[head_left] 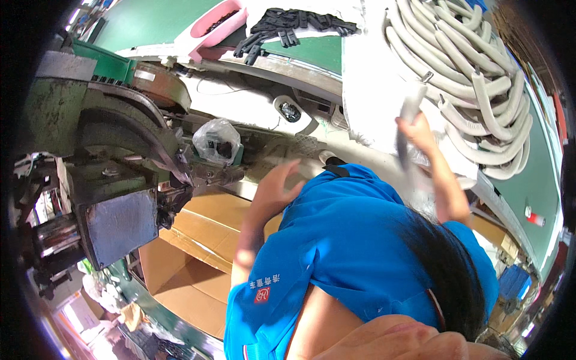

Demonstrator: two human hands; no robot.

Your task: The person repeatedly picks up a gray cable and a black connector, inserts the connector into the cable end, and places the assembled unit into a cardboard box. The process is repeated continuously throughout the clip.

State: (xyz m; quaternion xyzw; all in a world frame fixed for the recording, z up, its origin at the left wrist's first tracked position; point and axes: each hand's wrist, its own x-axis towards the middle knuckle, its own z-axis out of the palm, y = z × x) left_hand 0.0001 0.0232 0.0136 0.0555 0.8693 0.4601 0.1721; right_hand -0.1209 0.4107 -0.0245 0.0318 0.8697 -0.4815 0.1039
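grey tube [412, 101] in curled right fingers [410, 127]

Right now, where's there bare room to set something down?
White sheet between the black pieces and pale tubes; green tabletop left of the pink tray. Crowded: the tube pile beside the right hand.

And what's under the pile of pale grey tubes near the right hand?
A white sheet shows along the left edge of the pile of tubes, green tabletop along the right. Whatever lies directly beneath is covered.
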